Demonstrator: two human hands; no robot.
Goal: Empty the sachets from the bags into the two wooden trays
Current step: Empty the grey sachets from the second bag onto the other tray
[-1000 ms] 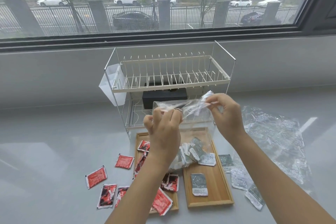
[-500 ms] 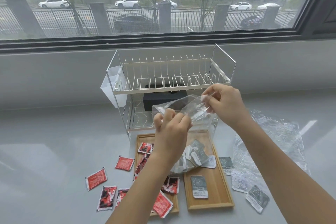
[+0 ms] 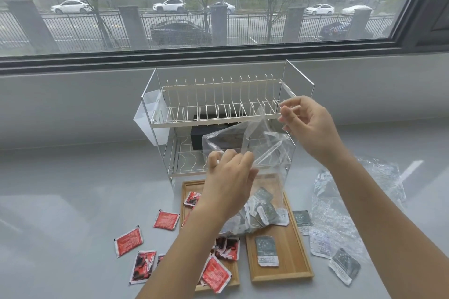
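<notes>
A clear plastic bag point(image 3: 269, 153) hangs above two wooden trays, with several grey sachets point(image 3: 261, 213) bunched in its lower end. My left hand point(image 3: 228, 177) pinches the bag's near edge. My right hand point(image 3: 308, 126) pinches its upper right corner, held higher. The bag's bottom rests on the right wooden tray point(image 3: 291, 264), where one grey sachet point(image 3: 266, 251) lies flat. The left wooden tray point(image 3: 187, 189) holds red sachets point(image 3: 216, 277), partly hidden by my left forearm.
A white wire dish rack point(image 3: 218, 114) with a black box point(image 3: 211, 136) on its lower shelf stands just behind the trays. Loose red sachets point(image 3: 128, 243) lie on the grey counter to the left. An empty crumpled bag point(image 3: 359, 201) and grey sachets point(image 3: 345, 266) lie to the right.
My right hand has lifted the bag's corner up and to the right, stretching the bag's top apart. My left hand has kept its hold lower down.
</notes>
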